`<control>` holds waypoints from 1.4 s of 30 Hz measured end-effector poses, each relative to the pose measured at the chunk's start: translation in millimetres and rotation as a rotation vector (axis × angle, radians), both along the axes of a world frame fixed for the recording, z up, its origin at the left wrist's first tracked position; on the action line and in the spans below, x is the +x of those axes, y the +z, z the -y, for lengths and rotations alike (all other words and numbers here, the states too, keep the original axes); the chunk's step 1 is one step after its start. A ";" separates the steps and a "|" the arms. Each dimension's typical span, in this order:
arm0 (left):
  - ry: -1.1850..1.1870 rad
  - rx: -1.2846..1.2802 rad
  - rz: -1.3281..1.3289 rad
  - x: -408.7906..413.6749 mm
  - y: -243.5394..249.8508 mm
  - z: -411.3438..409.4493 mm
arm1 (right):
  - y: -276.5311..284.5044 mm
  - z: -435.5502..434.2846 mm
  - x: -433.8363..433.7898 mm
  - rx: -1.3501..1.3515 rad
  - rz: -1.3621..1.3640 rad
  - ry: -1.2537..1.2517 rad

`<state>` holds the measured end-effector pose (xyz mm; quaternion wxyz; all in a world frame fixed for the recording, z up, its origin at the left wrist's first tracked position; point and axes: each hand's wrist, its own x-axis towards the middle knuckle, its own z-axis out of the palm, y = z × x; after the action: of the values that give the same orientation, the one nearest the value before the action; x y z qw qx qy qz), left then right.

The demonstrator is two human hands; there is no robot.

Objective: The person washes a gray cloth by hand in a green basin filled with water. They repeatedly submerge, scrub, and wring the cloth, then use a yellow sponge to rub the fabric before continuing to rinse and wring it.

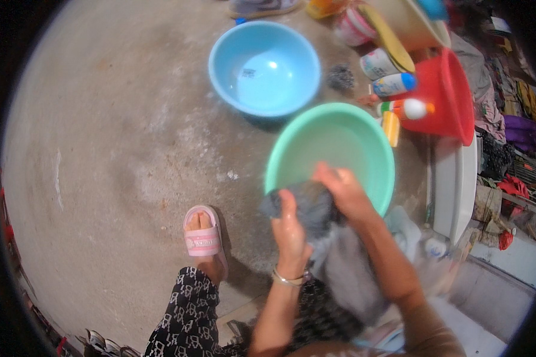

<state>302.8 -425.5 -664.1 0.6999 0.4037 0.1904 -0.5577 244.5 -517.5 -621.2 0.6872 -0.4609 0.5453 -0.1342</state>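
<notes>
My left hand (290, 232), with a bangle at the wrist, grips one side of a wet grey cloth (312, 203). At the cloth's other side my right hand (346, 192) is closed on it. Both hands are over the near part of a mint-green plastic basin (274, 156), which holds cloudy water. More greyish fabric (353, 272) hangs below, between my forearms; whether it belongs to the same piece I cannot tell. A light blue basin (214, 73) stands just beyond the green one. The cloth and the hands are blurred.
A red bucket (458, 98) lies tipped at the right. Beside it are several bottles, among them a white one with a blue cap (393, 85), a yellow-striped brush or block (391, 129) and a dark scouring pad (341, 76). My foot in a pink slipper (203, 241) rests on the concrete floor (107, 178).
</notes>
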 end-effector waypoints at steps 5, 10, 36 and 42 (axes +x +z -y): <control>0.059 -0.022 -0.011 -0.6 -1.4 1.3 | 7.5 2.8 -1.1 -0.128 0.041 0.175; 0.051 -0.002 -0.001 -1.6 -6.1 -0.5 | 6.4 2.8 -1.7 -0.183 0.014 0.280; 0.155 -0.009 -0.150 3.2 -3.6 -3.7 | -6.0 3.3 -0.2 -0.227 0.003 0.094; 0.069 0.101 0.060 6.3 -12.9 -0.1 | -4.2 -23.4 6.7 -0.901 -0.320 0.598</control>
<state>309.1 -425.5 -676.9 0.7029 0.4482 0.2109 -0.5105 251.3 -494.1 -625.3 0.3393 -0.8580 0.3769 -0.0816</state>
